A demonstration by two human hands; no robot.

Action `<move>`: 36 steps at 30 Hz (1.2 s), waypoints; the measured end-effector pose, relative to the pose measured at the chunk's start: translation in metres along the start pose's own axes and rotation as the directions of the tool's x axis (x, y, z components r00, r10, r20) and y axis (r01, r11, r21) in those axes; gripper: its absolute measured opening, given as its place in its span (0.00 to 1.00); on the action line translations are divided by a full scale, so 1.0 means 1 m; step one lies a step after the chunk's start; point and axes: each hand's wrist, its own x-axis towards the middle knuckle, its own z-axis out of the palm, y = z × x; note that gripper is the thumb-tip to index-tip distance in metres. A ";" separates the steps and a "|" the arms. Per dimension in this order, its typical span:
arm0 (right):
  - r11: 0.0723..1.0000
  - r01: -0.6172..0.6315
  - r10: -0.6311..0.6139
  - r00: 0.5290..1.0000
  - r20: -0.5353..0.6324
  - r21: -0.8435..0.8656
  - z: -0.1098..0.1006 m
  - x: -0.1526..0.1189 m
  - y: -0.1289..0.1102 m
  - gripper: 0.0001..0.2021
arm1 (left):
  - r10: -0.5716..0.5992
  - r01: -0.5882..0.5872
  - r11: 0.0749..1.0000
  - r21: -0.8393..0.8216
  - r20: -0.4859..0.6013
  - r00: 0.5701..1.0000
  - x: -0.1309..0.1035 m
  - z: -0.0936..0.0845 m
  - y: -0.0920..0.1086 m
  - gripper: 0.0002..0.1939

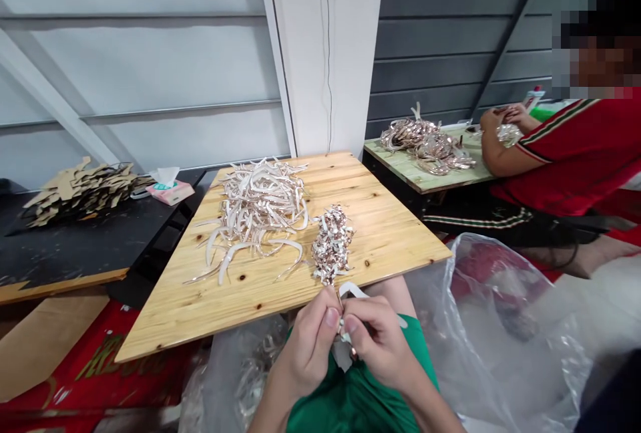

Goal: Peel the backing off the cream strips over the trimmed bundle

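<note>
My left hand [314, 334] and my right hand [376, 338] are close together just off the front edge of the wooden board [395, 219]. Both are closed, thumbs and fingers pinching a white and copper-coloured strip [353, 290] between them. A loop of it rises above my right fingers, and small curled bits hang below. Just beyond my hands, a bunch of short shiny curled pieces [332, 242] lies on the board. Farther left on the board is a heap of long, loose pale strips [260, 199].
A black table [90, 252] at the left holds brown flat scraps [83, 192] and a tissue box [171, 191]. Clear plastic bags [481, 339] stand at the right and below the board. A person in red [591, 152] works at another table [425, 182] with shiny strips.
</note>
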 end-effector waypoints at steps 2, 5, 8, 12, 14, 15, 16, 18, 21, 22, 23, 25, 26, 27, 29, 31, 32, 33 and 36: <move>0.999 -0.010 0.010 1.000 -0.008 0.053 -0.003 -0.001 -0.002 0.21 | -0.019 0.018 0.998 -0.061 -0.021 1.000 0.003 0.004 0.002 0.15; 0.993 -0.007 0.012 0.999 -0.039 0.117 -0.007 -0.003 -0.003 0.22 | -0.049 0.048 0.993 -0.104 -0.001 0.999 0.007 0.009 0.001 0.15; 0.996 -0.008 0.013 0.998 -0.056 0.089 -0.009 -0.004 -0.001 0.21 | -0.048 0.050 0.990 -0.135 0.016 0.999 0.008 0.009 -0.003 0.15; 1.000 -0.029 0.029 0.999 -0.024 -0.012 -0.008 -0.002 0.001 0.18 | -0.072 0.073 0.992 -0.107 0.013 0.997 0.004 0.004 -0.005 0.15; 1.000 -0.026 0.026 1.000 -0.004 -0.015 -0.006 0.000 0.003 0.18 | -0.100 0.100 0.993 -0.064 0.015 0.995 0.002 0.000 -0.002 0.14; 1.000 -0.021 0.021 1.000 0.003 -0.005 -0.006 0.001 0.004 0.18 | -0.105 0.106 0.993 -0.045 0.015 0.994 0.001 -0.002 0.000 0.14; 1.000 -0.014 0.014 1.000 0.009 0.010 -0.005 0.003 0.006 0.19 | -0.108 0.108 0.994 -0.026 0.014 0.994 0.001 -0.003 0.002 0.15; 0.999 -0.013 0.012 1.000 0.022 0.039 -0.004 0.007 0.008 0.19 | -0.110 0.110 0.994 0.017 0.010 0.994 0.003 -0.007 0.005 0.15; 0.996 -0.036 0.032 0.998 0.048 0.082 -0.002 0.014 0.014 0.21 | -0.121 0.120 0.991 0.053 0.007 0.993 0.005 -0.013 0.004 0.15; 0.994 -0.044 0.038 0.998 0.059 0.101 -0.001 0.016 0.016 0.22 | -0.122 0.122 0.991 0.052 0.006 0.992 0.006 -0.015 0.002 0.15; 0.991 -0.051 0.043 0.997 0.068 0.123 0.000 0.017 0.019 0.23 | -0.121 0.121 0.992 0.047 0.003 0.993 0.006 -0.017 0.000 0.15; 0.981 -0.067 0.052 0.995 0.087 0.182 0.002 0.019 0.026 0.24 | -0.117 0.117 0.992 0.035 -0.006 0.993 0.005 -0.019 -0.005 0.15; 0.974 -0.079 0.060 0.994 0.094 0.214 0.003 0.020 0.030 0.25 | -0.118 0.118 0.993 0.029 -0.012 0.993 0.005 -0.020 -0.007 0.15; 0.965 -0.093 0.070 0.992 0.102 0.244 0.003 0.020 0.034 0.25 | -0.122 0.123 0.992 0.023 -0.018 0.992 0.004 -0.020 -0.009 0.15; 0.949 -0.126 0.093 0.988 0.125 0.290 0.003 0.021 0.041 0.26 | -0.137 0.137 0.990 0.012 -0.030 0.990 0.004 -0.019 -0.013 0.15; 0.937 -0.149 0.109 0.984 0.142 0.317 0.002 0.023 0.046 0.26 | -0.141 0.141 0.990 -0.011 -0.050 0.989 0.006 -0.017 -0.017 0.15; 0.931 -0.157 0.113 0.982 0.149 0.329 0.002 0.024 0.048 0.27 | -0.136 0.135 0.991 -0.027 -0.064 0.989 0.007 -0.015 -0.019 0.14; 0.925 -0.165 0.118 0.981 0.153 0.342 0.001 0.026 0.049 0.27 | -0.128 0.125 0.991 -0.043 -0.082 0.988 0.007 -0.014 -0.022 0.14; 0.899 -0.198 0.145 0.976 0.162 0.390 0.000 0.031 0.051 0.28 | -0.103 0.092 0.992 -0.082 -0.138 0.985 0.010 -0.009 -0.029 0.14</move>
